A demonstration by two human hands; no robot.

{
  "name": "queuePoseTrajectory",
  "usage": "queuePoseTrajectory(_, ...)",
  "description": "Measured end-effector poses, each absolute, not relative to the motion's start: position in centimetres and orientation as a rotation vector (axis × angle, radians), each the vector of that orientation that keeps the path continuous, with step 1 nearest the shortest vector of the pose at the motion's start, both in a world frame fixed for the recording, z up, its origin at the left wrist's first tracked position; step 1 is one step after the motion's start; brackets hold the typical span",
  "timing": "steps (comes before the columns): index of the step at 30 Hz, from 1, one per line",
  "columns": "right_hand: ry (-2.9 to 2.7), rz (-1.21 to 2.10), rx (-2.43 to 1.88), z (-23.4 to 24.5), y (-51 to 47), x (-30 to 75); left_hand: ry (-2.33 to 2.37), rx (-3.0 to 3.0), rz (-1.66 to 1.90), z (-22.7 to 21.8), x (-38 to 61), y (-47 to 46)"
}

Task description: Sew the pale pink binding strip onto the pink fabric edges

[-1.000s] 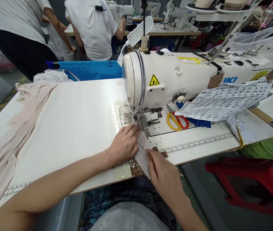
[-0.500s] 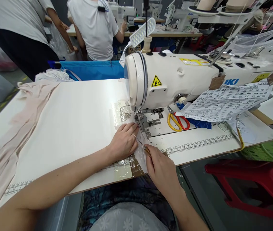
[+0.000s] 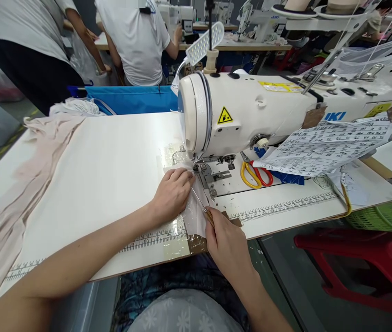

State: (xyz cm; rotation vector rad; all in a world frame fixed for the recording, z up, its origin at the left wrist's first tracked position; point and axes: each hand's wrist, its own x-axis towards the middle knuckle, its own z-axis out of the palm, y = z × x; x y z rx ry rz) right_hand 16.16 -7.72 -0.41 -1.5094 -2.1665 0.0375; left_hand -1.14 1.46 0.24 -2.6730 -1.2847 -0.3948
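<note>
My left hand (image 3: 173, 193) lies flat with its fingers pressing a small white fabric piece (image 3: 192, 214) onto the table, just left of the presser foot (image 3: 205, 174) of a white sewing machine (image 3: 251, 110). In a pinch, my right hand (image 3: 227, 242) holds a thin awl-like tool (image 3: 201, 205) with a brown handle. Its metal tip points up and left toward my left fingertips, over the fabric.
Yellow and red scissors (image 3: 255, 175) lie on the machine bed under a printed paper sheet (image 3: 323, 145). Pale pink fabric (image 3: 26, 175) drapes over the table's left side. Two people in white shirts stand behind. A red stool (image 3: 355, 263) and green basket (image 3: 386, 216) sit at right.
Both hands have slid forward toward the presser foot, feeding the white fabric under the machine. The right hand and tool moved up and left with it.
</note>
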Motion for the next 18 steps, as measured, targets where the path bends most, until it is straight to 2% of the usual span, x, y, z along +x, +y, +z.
queuePoseTrajectory(5, -2.177, 0.086, -1.534, -0.4, -7.8, 16.3, -1.185, -2.744, -0.475, 0.1, -0.2, 0.0)
queuePoseTrajectory(18, -2.158, 0.075, -1.475, 0.0, -8.8, 17.4, -1.19, -2.738, -0.382, -0.1, 0.4, -1.0)
